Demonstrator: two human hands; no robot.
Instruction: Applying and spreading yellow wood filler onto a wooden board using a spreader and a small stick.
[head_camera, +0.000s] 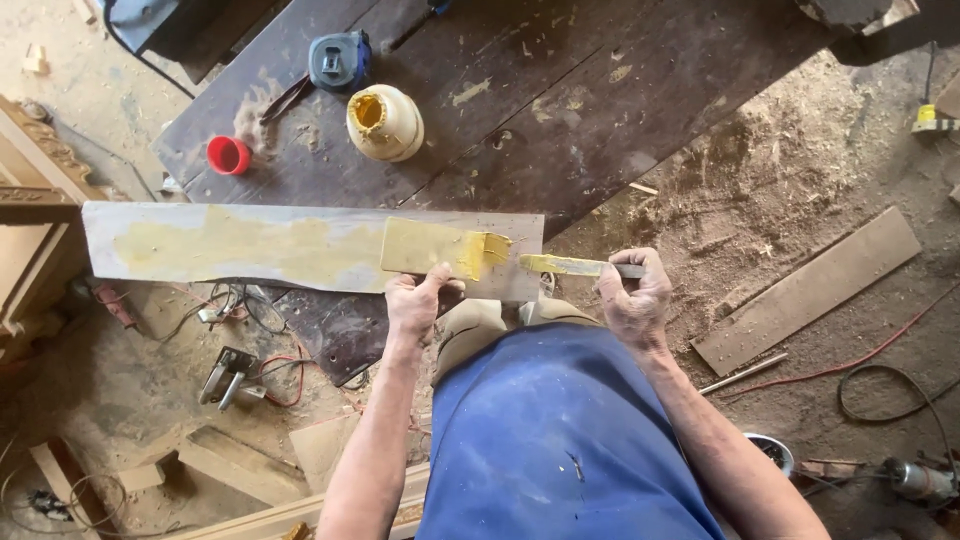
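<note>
The small block (432, 246), coated in yellow glue, lies at the centre of the frame on the long plank (200, 245), its long axis running left to right along the plank's own. The left hand (415, 300) sits just below it, thumb and fingers pressed on its lower edge, so this hand is the nearer and pins the block flat. The right hand (633, 300) is to the right of centre, off the plank's end, closed around the handle of a scraper (572, 265) whose glue-smeared blade points left, tip just beside the block's right end. The hands are apart, the block lying left of the blade. Above, on the dark table (560, 100), stand an open glue pot (385, 122), a red cap (228, 155) and a tape measure (339, 60).
</note>
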